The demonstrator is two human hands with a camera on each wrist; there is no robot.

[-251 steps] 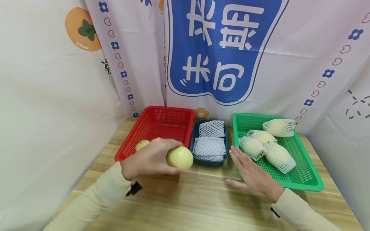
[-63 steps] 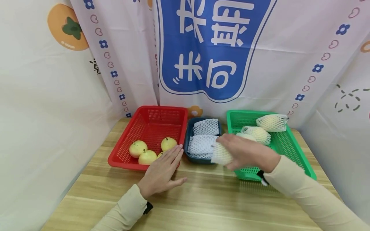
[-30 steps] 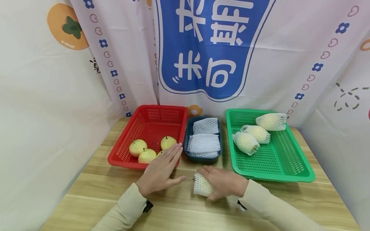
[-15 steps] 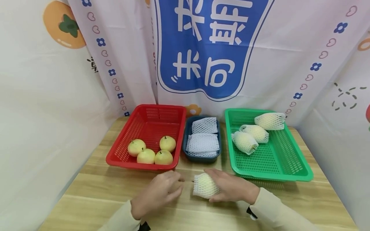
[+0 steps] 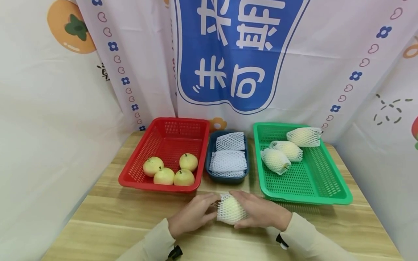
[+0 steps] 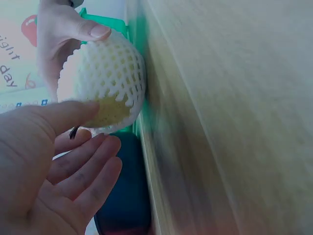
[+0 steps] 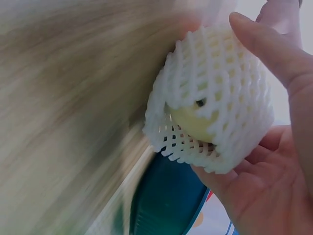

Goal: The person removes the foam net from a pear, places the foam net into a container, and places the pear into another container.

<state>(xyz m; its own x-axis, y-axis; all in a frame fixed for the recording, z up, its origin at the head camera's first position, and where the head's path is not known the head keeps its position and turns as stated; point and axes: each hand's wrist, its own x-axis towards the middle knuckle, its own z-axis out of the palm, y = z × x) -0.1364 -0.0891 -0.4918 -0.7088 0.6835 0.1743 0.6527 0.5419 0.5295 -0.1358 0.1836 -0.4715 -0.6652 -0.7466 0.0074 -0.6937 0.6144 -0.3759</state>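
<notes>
A yellow pear in a white foam net sits on the wooden table in front of the baskets. My right hand holds it from the right, thumb and fingers round the net. My left hand is at the stem end, thumb and fingers loosely bent and spread. In the left wrist view the left thumb lies over the bare end of the pear, near the dark stem. Whether that hand grips the net's edge is unclear. The right wrist view shows the net standing loose past the pear's other end.
A red basket at left holds several bare pears. Folded foam nets fill a dark blue tray in the middle. The green basket at right holds three netted pears. A printed cloth hangs behind.
Earlier the left hand carried a bare pear by the red basket, then rested there. The right hand took a netted pear from the green basket to the table; the left hand has just come to it.
</notes>
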